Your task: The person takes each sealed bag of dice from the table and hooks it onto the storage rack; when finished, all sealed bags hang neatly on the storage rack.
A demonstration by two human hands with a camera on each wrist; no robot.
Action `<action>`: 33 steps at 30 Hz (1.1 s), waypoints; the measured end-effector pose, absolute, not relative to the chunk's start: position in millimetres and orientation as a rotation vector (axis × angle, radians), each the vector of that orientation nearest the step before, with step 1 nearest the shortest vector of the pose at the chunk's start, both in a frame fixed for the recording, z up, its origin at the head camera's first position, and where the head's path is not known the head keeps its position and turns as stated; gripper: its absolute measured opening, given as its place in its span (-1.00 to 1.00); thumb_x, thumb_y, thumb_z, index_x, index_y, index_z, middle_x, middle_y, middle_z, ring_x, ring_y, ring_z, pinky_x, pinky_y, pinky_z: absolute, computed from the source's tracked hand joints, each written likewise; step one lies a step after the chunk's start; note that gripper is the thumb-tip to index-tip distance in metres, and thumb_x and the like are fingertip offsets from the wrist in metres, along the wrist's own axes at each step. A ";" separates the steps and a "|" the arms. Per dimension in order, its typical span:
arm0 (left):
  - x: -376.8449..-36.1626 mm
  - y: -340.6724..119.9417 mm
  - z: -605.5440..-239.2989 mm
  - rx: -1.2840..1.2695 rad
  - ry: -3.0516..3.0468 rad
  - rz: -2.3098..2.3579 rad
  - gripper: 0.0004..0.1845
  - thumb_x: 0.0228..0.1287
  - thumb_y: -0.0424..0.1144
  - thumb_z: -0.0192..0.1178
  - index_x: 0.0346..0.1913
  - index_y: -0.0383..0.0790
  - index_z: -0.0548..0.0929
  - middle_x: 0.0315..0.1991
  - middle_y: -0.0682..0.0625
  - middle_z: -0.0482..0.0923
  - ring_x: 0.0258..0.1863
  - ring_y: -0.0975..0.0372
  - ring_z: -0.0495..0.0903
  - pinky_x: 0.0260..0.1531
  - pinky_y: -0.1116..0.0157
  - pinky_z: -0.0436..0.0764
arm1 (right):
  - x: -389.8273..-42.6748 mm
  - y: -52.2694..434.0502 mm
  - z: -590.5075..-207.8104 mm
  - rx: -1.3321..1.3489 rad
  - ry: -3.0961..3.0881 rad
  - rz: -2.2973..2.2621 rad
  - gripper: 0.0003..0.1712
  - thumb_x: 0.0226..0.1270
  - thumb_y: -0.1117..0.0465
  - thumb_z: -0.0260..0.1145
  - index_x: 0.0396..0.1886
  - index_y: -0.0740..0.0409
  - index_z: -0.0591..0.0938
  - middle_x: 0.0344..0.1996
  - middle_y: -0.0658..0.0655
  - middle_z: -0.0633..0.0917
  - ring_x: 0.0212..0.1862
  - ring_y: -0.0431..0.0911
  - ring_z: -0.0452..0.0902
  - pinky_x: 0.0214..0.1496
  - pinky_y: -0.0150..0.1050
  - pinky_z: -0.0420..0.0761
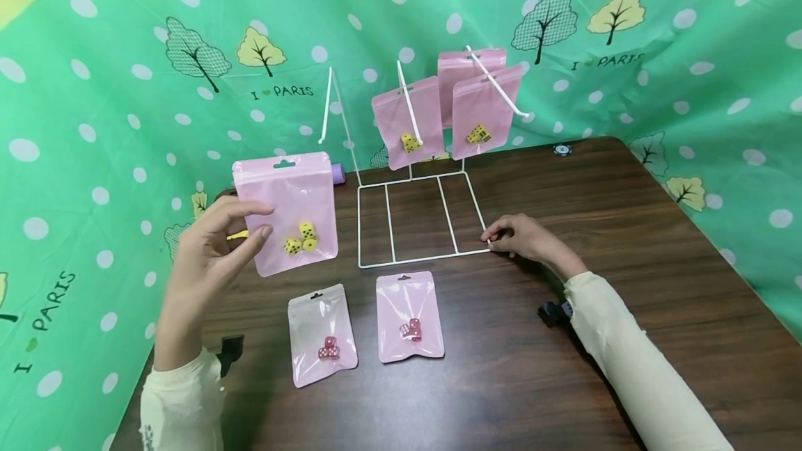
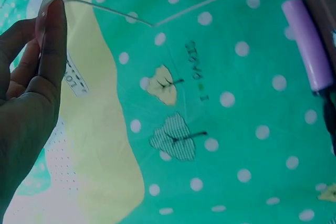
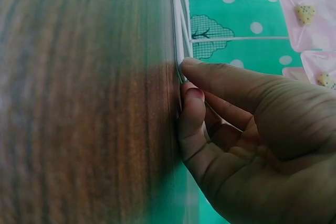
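My left hand (image 1: pixel 203 256) pinches a pink zip bag (image 1: pixel 291 193) by its left side between thumb and fingers. Yellow dice (image 1: pixel 307 230) show through the bag, which is held up left of the white wire rack (image 1: pixel 426 257). At the rack's front right corner, my right hand (image 1: pixel 529 239) pinches the base wire. In the right wrist view, its thumb and fingertips meet at that wire, close against the tabletop. The rack's left hook (image 1: pixel 326 106) carries nothing. One pink bag (image 1: pixel 388 110) hangs from the middle hook, and two hang from the right hook (image 1: pixel 501 89).
Two pink bags with red dice lie on the brown table: one (image 1: pixel 307 326) at left, another (image 1: pixel 395 298) before the rack. A purple cylinder (image 1: pixel 338 173) stands behind the held bag. A poker chip (image 1: pixel 562 150) lies at the back right. Green dotted cloth (image 1: pixel 401 26) surrounds the table.
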State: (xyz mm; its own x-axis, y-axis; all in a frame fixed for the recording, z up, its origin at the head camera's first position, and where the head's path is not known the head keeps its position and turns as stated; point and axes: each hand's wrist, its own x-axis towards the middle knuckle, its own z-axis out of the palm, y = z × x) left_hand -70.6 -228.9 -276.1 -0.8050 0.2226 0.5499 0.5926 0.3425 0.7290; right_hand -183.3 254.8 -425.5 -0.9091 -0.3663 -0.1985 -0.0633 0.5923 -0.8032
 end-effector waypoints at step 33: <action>-141.4 -185.9 -297.7 -0.704 -2.168 -1.570 -0.68 0.41 -0.67 0.28 0.17 -0.52 0.70 0.02 -0.07 0.59 -0.24 0.30 0.68 -0.33 0.49 0.65 | -183.2 256.5 -429.6 -0.330 2.465 -1.271 -0.78 0.52 0.39 0.40 0.08 0.35 0.77 -0.01 0.29 0.65 -0.30 -0.03 0.51 -0.34 -0.23 0.60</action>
State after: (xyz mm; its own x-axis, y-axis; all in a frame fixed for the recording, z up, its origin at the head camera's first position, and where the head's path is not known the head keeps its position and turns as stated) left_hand -141.4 -185.9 -297.7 -0.8063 0.1779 0.5642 0.5915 0.2536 0.7654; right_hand -183.2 256.5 -429.6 -0.9127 -0.3580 -0.1970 -0.0471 0.5712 -0.8195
